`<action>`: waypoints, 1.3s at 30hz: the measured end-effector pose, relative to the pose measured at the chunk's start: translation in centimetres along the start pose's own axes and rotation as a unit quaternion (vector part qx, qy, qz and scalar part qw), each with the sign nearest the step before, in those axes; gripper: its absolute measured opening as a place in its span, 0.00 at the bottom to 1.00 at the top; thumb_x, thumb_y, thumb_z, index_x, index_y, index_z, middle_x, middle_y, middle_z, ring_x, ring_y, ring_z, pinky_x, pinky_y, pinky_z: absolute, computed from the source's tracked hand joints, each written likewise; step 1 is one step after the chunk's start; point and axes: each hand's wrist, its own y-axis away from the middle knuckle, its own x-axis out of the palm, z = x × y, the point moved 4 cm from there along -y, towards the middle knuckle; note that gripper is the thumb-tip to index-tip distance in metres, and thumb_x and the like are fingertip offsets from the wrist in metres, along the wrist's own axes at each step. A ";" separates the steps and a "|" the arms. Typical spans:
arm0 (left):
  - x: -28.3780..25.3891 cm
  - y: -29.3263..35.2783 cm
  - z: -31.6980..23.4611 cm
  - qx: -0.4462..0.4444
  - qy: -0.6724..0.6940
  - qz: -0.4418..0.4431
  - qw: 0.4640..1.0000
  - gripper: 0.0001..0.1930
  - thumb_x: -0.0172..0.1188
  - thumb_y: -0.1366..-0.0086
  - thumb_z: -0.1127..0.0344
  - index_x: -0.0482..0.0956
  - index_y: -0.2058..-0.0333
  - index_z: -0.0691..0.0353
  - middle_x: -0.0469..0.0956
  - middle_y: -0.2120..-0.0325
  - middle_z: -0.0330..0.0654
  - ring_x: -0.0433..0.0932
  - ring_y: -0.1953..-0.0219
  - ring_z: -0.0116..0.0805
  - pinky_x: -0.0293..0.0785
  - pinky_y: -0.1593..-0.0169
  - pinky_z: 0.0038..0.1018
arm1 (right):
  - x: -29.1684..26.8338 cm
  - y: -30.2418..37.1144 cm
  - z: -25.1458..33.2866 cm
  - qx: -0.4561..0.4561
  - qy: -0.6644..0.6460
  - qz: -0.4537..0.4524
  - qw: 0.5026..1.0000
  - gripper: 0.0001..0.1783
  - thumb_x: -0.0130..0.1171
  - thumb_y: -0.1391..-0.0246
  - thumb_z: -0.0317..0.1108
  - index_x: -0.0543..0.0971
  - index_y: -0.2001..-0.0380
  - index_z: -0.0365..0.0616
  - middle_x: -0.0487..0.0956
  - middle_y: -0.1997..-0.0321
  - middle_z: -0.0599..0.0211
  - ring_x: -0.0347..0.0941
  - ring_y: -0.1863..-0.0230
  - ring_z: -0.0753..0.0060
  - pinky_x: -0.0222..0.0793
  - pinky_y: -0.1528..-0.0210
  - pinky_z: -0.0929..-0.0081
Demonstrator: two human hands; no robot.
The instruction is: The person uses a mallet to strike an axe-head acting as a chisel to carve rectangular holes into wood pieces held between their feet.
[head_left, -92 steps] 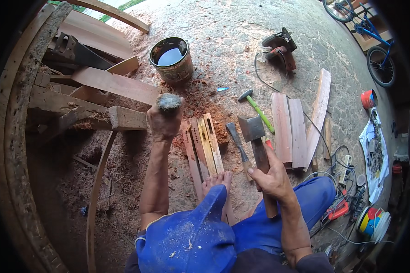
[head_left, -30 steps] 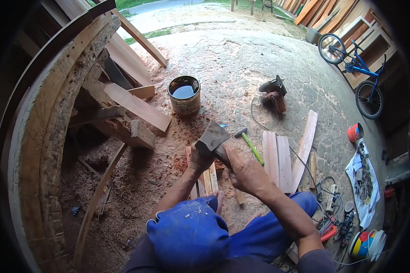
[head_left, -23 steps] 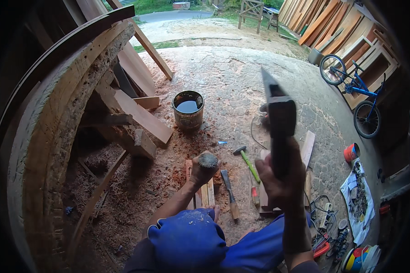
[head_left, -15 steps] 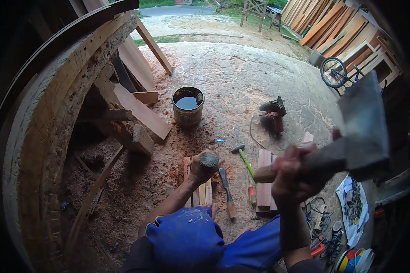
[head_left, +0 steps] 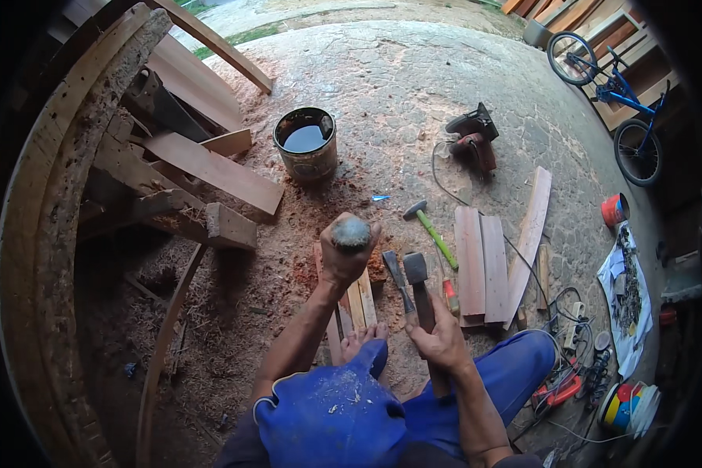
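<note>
My left hand [head_left: 343, 261] is closed round an upright tool handle [head_left: 351, 232] with a round, battered end. The tool's lower part is hidden below the hand. Beneath it, narrow wooden pieces [head_left: 362, 300] lie near my bare foot [head_left: 359, 343]. My right hand [head_left: 442, 343] grips the wooden handle of what looks like a hatchet [head_left: 416, 267], held low above my right leg with its blunt, squarish end showing. Just left of the hatchet, a wood-handled chisel [head_left: 395, 273] lies on the ground. A green-handled hammer [head_left: 437, 234] rests farther off to the right.
A bucket of dark liquid [head_left: 307, 160] stands ahead. A corded power tool [head_left: 474, 140] and planks [head_left: 469, 257] lie to the right, with cables and a power strip [head_left: 576, 324] nearer. A heavy timber bench [head_left: 43, 234] fills the left. A blue bicycle [head_left: 620, 90] stands far right.
My right hand has come down and inward with the hatchet, from raised at the right to low near my leg. My left hand keeps its hold on the upright handle. The view has tilted downward.
</note>
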 end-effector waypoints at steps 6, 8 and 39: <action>-1.4 1.3 -7.5 0.193 -0.175 0.013 0.965 0.12 0.72 0.40 0.68 0.76 0.76 0.60 0.76 0.78 0.38 0.73 0.78 0.25 0.70 0.73 0.26 | 1.7 -1.2 -3.3 0.126 -0.125 0.007 0.984 0.30 0.65 0.46 0.30 0.65 0.42 0.38 0.74 0.73 0.71 0.71 0.78 0.80 0.71 0.77 0.75; -1.9 -1.7 -11.3 0.138 0.029 -0.020 0.990 0.11 0.70 0.35 0.64 0.76 0.70 0.59 0.78 0.73 0.39 0.76 0.72 0.22 0.71 0.69 0.21 | 1.4 -1.3 -3.0 0.216 -0.239 0.020 0.946 0.26 0.65 0.45 0.29 0.66 0.46 0.40 0.72 0.75 0.71 0.70 0.80 0.81 0.71 0.79 0.76; -1.0 -4.7 0.6 -0.004 -0.022 -0.021 1.000 0.11 0.74 0.40 0.66 0.79 0.71 0.63 0.80 0.78 0.34 0.78 0.75 0.24 0.76 0.68 0.25 | 1.4 -1.8 -2.0 0.169 -0.321 0.017 0.932 0.18 0.61 0.40 0.28 0.67 0.50 0.43 0.71 0.76 0.72 0.67 0.85 0.82 0.67 0.85 0.79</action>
